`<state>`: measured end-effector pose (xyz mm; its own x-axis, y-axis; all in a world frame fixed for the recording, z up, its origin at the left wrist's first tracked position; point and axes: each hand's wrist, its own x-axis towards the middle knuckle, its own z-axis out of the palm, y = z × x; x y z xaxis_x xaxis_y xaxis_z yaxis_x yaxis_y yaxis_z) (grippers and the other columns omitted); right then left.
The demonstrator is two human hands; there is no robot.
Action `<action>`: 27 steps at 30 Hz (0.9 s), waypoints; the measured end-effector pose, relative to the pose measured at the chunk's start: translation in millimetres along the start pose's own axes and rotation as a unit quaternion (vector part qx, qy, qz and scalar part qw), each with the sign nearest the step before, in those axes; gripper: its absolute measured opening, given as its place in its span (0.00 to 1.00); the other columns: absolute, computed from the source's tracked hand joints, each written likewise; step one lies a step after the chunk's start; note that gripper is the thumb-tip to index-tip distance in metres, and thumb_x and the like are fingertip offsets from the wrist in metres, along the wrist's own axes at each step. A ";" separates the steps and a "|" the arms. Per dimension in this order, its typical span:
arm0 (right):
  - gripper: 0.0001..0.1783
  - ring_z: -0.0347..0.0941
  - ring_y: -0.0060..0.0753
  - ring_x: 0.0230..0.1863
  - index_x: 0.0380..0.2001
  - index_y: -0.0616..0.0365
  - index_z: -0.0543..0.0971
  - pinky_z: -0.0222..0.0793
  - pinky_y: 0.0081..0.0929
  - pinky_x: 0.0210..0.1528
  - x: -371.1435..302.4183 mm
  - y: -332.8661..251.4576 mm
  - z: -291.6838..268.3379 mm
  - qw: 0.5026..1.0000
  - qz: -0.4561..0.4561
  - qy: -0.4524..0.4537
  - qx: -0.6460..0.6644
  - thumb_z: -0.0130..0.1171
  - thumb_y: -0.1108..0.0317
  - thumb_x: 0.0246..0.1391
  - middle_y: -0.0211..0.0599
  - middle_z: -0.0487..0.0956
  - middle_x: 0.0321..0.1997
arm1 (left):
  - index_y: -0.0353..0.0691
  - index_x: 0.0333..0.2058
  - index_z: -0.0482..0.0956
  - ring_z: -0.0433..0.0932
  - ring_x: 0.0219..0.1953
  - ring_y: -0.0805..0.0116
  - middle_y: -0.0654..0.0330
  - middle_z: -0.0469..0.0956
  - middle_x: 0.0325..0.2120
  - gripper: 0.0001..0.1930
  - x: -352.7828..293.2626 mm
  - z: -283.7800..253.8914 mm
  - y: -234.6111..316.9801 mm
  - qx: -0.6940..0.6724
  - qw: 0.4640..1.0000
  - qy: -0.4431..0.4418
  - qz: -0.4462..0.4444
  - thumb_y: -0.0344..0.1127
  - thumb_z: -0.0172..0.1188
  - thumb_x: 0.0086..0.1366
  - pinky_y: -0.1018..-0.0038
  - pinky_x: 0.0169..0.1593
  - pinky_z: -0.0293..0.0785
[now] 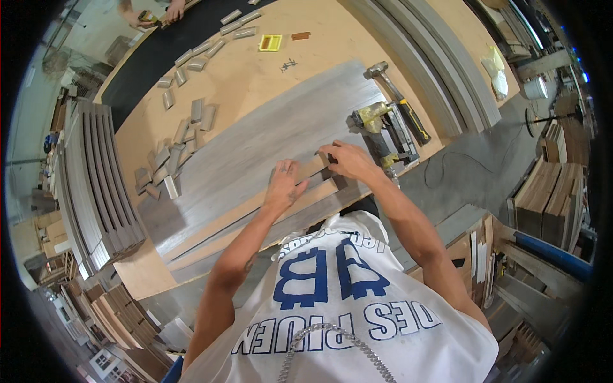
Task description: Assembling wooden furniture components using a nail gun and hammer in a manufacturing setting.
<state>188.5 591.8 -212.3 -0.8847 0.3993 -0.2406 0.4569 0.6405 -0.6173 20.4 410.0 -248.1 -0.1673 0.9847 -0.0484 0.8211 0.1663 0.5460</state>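
A wide grey wood-grain panel point(274, 127) lies on the table in front of me, its near edge crossed by long narrow wooden strips point(236, 231). My left hand point(284, 186) rests on the strips near the panel's edge, fingers stretched forward. To its right, my right hand point(350, 159) bends its fingers in a pinch over the panel's near edge; a small dark tip shows there, but what it holds is unclear. Beside that hand lie a nail gun point(389, 137) and a hammer with a black and yellow handle point(403, 105).
Several short grey wood blocks point(203, 117) are scattered on the table point(223, 89). A yellow tray point(270, 43) and loose fasteners point(288, 65) lie beyond the panel. Curved grey boards are stacked left point(96, 185) and right point(421, 57). Another person's hands point(172, 10) hold a tool at the far left.
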 end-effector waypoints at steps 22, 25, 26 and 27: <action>0.30 0.76 0.55 0.48 0.54 0.52 0.74 0.72 0.46 0.48 2.1 17.2 1.3 0.999 -0.047 0.008 -0.003 0.69 0.69 0.45 0.47 0.77 0.48 | 0.29 0.51 0.72 0.67 0.51 0.44 0.45 0.71 0.48 0.28 4.3 2.0 -1.1 0.000 1.000 0.016 0.010 0.40 0.67 0.56 0.55 0.57 0.65; 0.31 0.76 0.55 0.47 0.56 0.53 0.73 0.72 0.44 0.49 1.1 15.3 -3.9 0.999 -0.037 -0.017 -0.007 0.69 0.67 0.46 0.49 0.78 0.49 | 0.29 0.53 0.71 0.67 0.52 0.45 0.46 0.72 0.48 0.30 6.3 -6.1 6.3 0.016 1.000 0.001 -0.001 0.41 0.68 0.56 0.56 0.57 0.65; 0.31 0.76 0.55 0.47 0.56 0.53 0.73 0.72 0.44 0.49 -2.4 15.8 -1.8 0.999 -0.037 -0.015 -0.006 0.69 0.67 0.46 0.49 0.78 0.49 | 0.30 0.55 0.69 0.67 0.53 0.46 0.46 0.72 0.49 0.32 7.9 -9.6 9.6 0.029 0.999 -0.014 -0.009 0.41 0.68 0.56 0.57 0.57 0.65; 0.30 0.76 0.54 0.46 0.55 0.54 0.73 0.72 0.43 0.49 -8.6 15.2 2.9 0.998 -0.003 0.022 0.050 0.68 0.67 0.47 0.49 0.78 0.48 | 0.30 0.55 0.69 0.67 0.53 0.46 0.46 0.72 0.49 0.32 8.8 -10.3 11.5 0.031 0.999 -0.014 -0.010 0.41 0.68 0.56 0.57 0.57 0.65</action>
<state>202.7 596.3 -221.8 -0.8817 0.4255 -0.2039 0.4374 0.5753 -0.6911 22.7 420.0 -233.6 -0.1686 0.9822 -0.0825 0.8499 0.1873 0.4925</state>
